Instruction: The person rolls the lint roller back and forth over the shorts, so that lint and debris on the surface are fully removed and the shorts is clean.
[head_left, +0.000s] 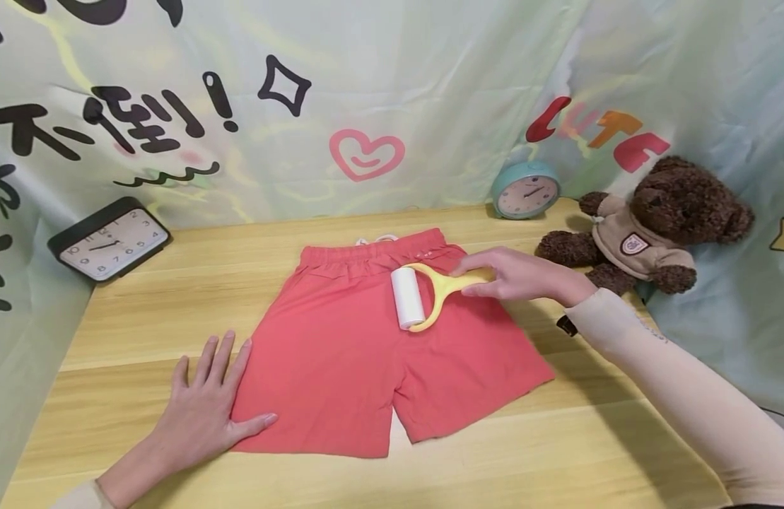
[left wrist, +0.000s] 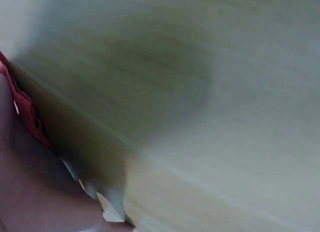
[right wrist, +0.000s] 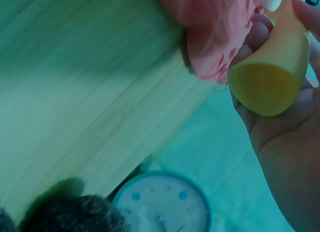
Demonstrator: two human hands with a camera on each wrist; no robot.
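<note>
Where right hand (head_left: 515, 276) grips roller (head_left: 408, 298), curled fingers partly hide its handle (head_left: 454, 285); left hand (head_left: 203, 417), fingers spread, overlaps left edge of red shorts (head_left: 328, 353); tabletop (head_left: 131, 332) extends left.

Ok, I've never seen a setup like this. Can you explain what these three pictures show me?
There's no machine here: a person works with two bare hands. The big picture comes from a head camera looking forward and down; the two smaller ones come from cameras on each wrist.

Red shorts lie spread on a wooden table. Behind them are a black-framed clock, a round teal clock and, to the right, a teddy bear.

The right hand holds a yellow-handled roller over the shorts. The left hand lies spread, its thumb on the shorts. The left wrist picture shows mostly tabletop.
</note>
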